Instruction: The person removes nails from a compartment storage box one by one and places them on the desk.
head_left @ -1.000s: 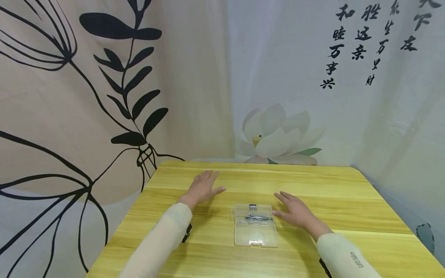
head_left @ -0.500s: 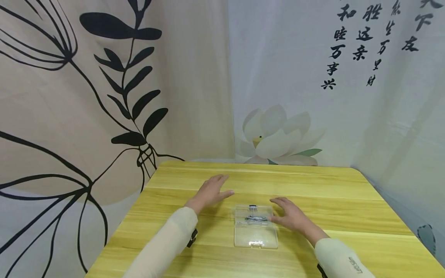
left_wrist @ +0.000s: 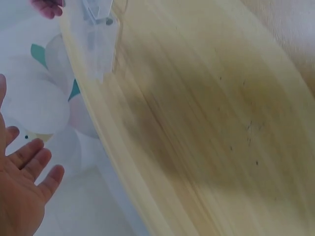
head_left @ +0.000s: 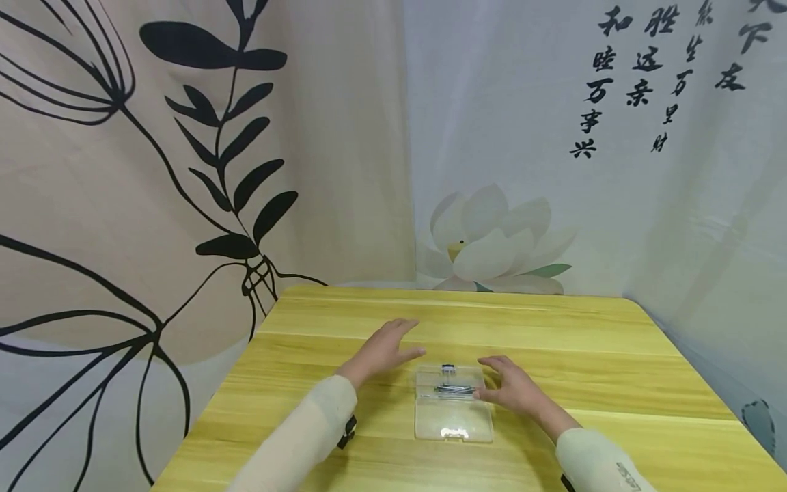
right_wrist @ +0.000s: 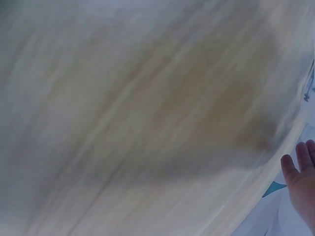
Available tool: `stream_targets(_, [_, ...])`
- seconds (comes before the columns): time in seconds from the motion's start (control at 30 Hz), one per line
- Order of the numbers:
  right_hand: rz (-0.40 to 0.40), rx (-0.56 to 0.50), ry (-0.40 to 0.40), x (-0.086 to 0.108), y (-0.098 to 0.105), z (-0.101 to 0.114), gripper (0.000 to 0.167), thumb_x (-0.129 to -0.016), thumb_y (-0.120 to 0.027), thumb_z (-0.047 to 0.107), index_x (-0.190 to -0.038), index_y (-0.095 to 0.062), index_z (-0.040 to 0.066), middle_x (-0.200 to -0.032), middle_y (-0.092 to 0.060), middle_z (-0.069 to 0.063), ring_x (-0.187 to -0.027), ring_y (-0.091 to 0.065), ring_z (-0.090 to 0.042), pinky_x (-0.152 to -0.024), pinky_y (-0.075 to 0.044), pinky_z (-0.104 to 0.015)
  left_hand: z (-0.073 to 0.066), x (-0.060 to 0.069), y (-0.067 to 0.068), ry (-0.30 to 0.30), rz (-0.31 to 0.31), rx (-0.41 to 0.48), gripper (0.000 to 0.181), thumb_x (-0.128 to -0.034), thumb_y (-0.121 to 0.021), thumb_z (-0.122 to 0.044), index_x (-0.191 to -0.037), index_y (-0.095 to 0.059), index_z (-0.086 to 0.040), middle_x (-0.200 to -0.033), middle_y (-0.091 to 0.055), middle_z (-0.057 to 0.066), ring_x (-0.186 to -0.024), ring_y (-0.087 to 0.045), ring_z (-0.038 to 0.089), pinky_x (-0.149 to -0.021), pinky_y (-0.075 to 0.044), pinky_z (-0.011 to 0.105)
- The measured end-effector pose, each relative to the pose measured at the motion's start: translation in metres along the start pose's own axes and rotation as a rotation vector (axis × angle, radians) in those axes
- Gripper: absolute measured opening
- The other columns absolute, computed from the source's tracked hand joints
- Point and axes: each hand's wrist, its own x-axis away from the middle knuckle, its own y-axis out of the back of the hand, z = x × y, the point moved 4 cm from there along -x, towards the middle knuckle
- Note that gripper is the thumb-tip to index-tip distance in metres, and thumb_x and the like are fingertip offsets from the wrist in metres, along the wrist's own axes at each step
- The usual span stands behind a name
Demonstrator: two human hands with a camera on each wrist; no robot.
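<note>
A clear plastic box (head_left: 453, 422) lies on the wooden table with its lid laid open toward me. Several thin silver metal pins or nails (head_left: 455, 389) lie in its compartment part, too small to name surely. A small dark-blue piece (head_left: 448, 368) sits at its far side. My left hand (head_left: 382, 350) hovers left of the box and holds nothing, its fingers and thumb spread in the left wrist view. My right hand (head_left: 515, 388) is at the box's right edge. Its thumb overlaps that edge in the head view; contact cannot be told. In the right wrist view its fingers (right_wrist: 290, 169) are extended.
The yellow wood-grain table (head_left: 344, 451) has rounded far corners. Behind it hangs a pale curtain (head_left: 344, 171) with printed plants, a lotus and black writing. A dark wrist strap (head_left: 347, 432) shows under the left sleeve.
My left hand has moved right and nearer to me, toward the box. My right hand has shifted slightly left and nearer, its thumb now over the box's edge. The box has stayed in place.
</note>
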Motion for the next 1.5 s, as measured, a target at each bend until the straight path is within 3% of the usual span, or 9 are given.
stream_targets(0.37, [0.009,-0.031,-0.016,0.002,-0.008,-0.004,0.078,-0.081,-0.082,0.038,-0.144,-0.049,0.005,-0.147,-0.042,-0.022,-0.13,-0.043,-0.048,-0.102,-0.035,-0.064,-0.009,0.003,-0.015,-0.028,0.011,0.114,0.067,-0.0961,-0.061,-0.049,-0.151,-0.042,-0.015,-0.15,-0.044,0.008,-0.137,-0.041,0.029,-0.111,-0.033,0.048])
stream_targets(0.67, [0.01,-0.028,-0.028,0.001,-0.008,-0.003,0.081,-0.081,-0.082,0.04,-0.145,-0.047,0.003,-0.146,-0.044,-0.021,-0.127,-0.047,-0.045,-0.101,-0.038,-0.062,-0.015,0.002,-0.029,-0.04,0.025,0.227,0.056,-0.0958,-0.067,-0.037,-0.144,-0.051,-0.011,-0.136,-0.057,0.011,-0.123,-0.053,0.023,-0.101,-0.044,0.043])
stream_targets(0.83, [0.009,-0.03,-0.038,-0.001,-0.009,-0.002,0.081,-0.081,-0.082,0.04,-0.144,-0.048,0.003,-0.143,-0.047,-0.019,-0.125,-0.049,-0.041,-0.1,-0.04,-0.06,-0.019,0.004,-0.036,-0.059,0.05,0.296,0.049,-0.0958,-0.068,-0.028,-0.138,-0.056,-0.009,-0.126,-0.061,0.013,-0.11,-0.057,0.022,-0.088,-0.05,0.036])
stream_targets(1.07, [0.01,-0.055,-0.037,-0.002,-0.009,-0.001,0.079,-0.081,-0.083,0.037,-0.142,-0.049,0.001,-0.138,-0.051,-0.016,-0.123,-0.051,-0.039,-0.099,-0.042,-0.057,-0.024,0.003,-0.046,-0.105,0.049,0.29,0.042,-0.0934,-0.072,-0.022,-0.13,-0.063,-0.004,-0.11,-0.066,0.009,-0.096,-0.058,0.012,-0.081,-0.05,0.028])
stream_targets(1.4, [0.004,-0.098,-0.072,-0.004,-0.01,-0.002,0.072,-0.081,-0.084,0.028,-0.139,-0.052,0.001,-0.131,-0.056,-0.016,-0.119,-0.054,-0.035,-0.099,-0.043,-0.055,-0.025,0.005,-0.058,-0.103,0.058,0.284,0.035,-0.0928,-0.072,-0.02,-0.123,-0.067,-0.003,-0.1,-0.065,-0.003,-0.089,-0.057,0.007,-0.079,-0.049,0.026])
stream_targets(1.5, [0.008,-0.108,-0.083,-0.005,-0.011,-0.002,0.072,-0.081,-0.084,0.026,-0.139,-0.052,0.0,-0.129,-0.057,-0.015,-0.118,-0.054,-0.033,-0.099,-0.042,-0.055,-0.024,0.006,-0.062,-0.089,0.064,0.287,0.035,-0.0916,-0.074,-0.019,-0.122,-0.067,-0.004,-0.1,-0.065,-0.002,-0.088,-0.056,0.006,-0.078,-0.049,0.026])
